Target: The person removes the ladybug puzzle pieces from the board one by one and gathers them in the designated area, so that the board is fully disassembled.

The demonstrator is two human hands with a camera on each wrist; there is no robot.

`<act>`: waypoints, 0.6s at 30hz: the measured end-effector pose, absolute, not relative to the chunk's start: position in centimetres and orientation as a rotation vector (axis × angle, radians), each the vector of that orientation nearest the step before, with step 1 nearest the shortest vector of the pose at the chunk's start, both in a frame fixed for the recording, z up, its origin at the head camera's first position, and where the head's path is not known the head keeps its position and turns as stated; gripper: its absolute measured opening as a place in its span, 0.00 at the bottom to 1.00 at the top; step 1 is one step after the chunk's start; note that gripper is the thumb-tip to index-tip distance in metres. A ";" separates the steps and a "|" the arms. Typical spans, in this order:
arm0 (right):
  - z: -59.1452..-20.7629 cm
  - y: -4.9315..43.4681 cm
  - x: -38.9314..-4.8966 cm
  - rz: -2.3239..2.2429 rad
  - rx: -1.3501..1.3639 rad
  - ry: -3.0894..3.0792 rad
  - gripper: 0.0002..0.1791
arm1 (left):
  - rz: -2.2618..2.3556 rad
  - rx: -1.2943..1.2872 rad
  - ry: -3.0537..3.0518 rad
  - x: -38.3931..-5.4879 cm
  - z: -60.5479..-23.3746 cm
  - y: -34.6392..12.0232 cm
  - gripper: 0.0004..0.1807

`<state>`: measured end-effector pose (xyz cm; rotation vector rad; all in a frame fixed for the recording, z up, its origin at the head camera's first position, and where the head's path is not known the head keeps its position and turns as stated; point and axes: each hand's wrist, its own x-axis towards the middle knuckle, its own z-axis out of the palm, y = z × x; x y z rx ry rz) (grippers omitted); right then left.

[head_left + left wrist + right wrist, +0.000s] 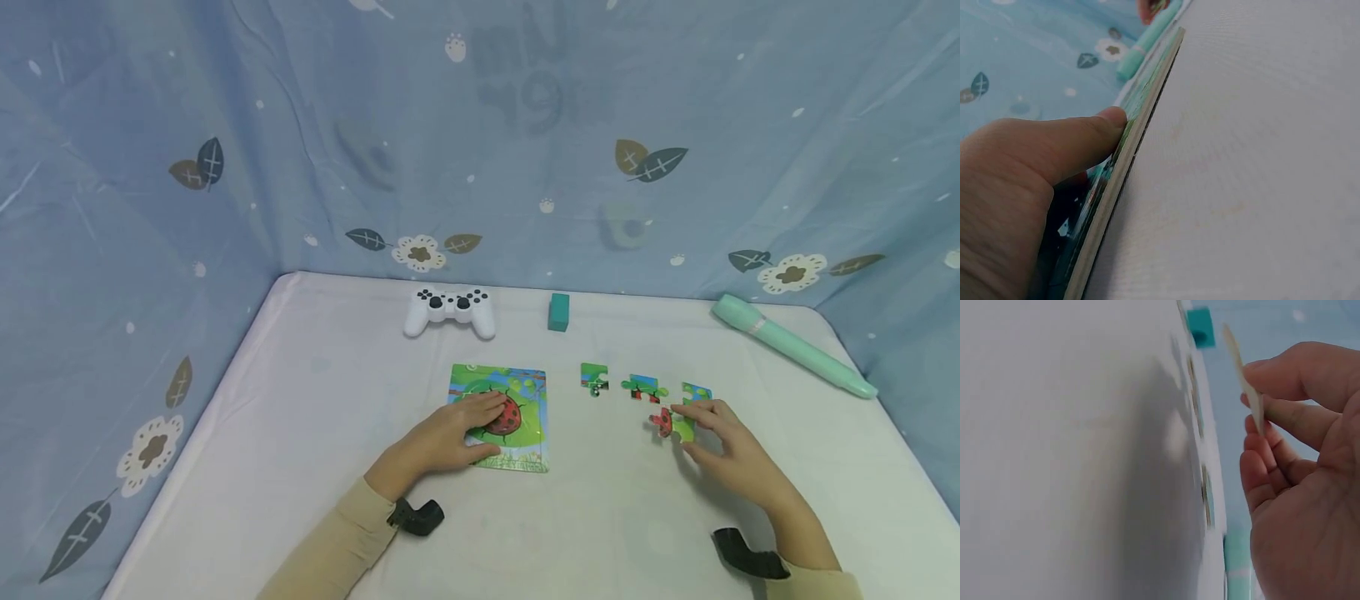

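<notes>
A square ladybug puzzle board (528, 442) lies on the white table. My left hand (453, 433) rests on its left part, fingers extended over the picture. In the left wrist view the thumb (1088, 140) lies on the board's top face by its thick edge (1107, 209). My right hand (723, 450) pinches a red and green puzzle piece (681, 427) between thumb and fingers. Seen edge-on in the right wrist view, the thin piece (1247, 394) is lifted off the table. Loose pieces lie behind it: a green one (592, 377), one with red spots (643, 387), and a blue-green one (697, 392), partly hidden.
A white game controller (450, 312) and a teal block (558, 312) stand at the back of the table. A mint-green tapered stick (798, 347) lies at the back right. Blue patterned cloth (525, 142) hangs behind and at the sides.
</notes>
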<state>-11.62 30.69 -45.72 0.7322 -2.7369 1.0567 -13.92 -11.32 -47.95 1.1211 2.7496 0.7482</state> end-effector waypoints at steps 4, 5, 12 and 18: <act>-46.1 32.3 -10.7 1.065 0.657 -2.759 0.27 | 0.745 1.112 2.745 -13.9 -47.9 -11.4 0.36; -46.2 32.6 -10.6 1.067 0.647 -2.763 0.26 | 0.743 1.110 2.744 -14.0 -47.9 -11.4 0.36; -47.2 33.5 -10.4 1.098 0.622 -2.767 0.24 | 0.748 1.111 2.741 -14.0 -47.8 -11.3 0.35; -47.6 33.6 -10.3 1.077 0.609 -2.767 0.24 | 0.770 1.114 2.740 -13.8 -47.6 -11.3 0.35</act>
